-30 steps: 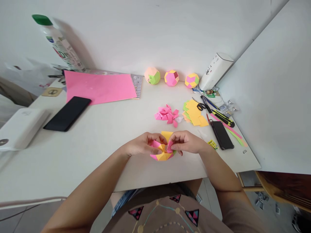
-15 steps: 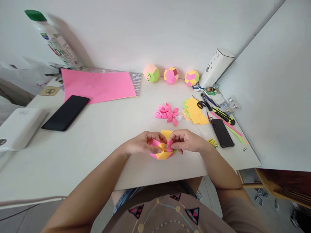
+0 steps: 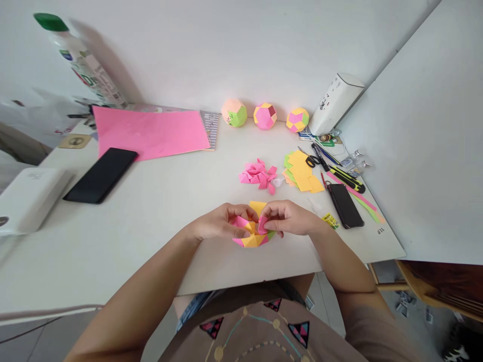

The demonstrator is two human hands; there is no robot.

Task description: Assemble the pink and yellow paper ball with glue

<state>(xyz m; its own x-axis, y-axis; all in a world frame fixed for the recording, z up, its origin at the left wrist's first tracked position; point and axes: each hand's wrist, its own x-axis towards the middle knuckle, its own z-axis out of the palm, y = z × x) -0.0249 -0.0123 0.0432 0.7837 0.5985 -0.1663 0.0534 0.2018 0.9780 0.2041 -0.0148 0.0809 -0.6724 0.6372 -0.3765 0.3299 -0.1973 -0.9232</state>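
Close to the table's front edge is a partly built folded-paper ball [image 3: 252, 241] in yellow, pink and green, its upper side uncovered. My left hand [image 3: 226, 221] grips its left rim, thumb in front and fingers behind. Between the thumb and fingers of my right hand [image 3: 289, 218] is a small pink folded paper piece [image 3: 261, 225], held at the ball's right inner side. Whether that piece is joined to the ball, I cannot tell. Behind my hands lie a heap of pink folded paper pieces [image 3: 258, 174] and a stack of yellow and green paper [image 3: 301, 171].
Three finished paper balls [image 3: 265, 116] line the wall. Scissors [image 3: 312, 161], a yellow-black cutter [image 3: 346, 179] and a black pouch [image 3: 344, 205] lie to the right. Leftward are a pink sheet [image 3: 151, 133], a black phone [image 3: 101, 175] and a white box-shaped device [image 3: 30, 198].
My right hand has shifted very slightly left with the pink piece, towards the inside of the ball. My left hand keeps its hold. The whole view has moved a little.
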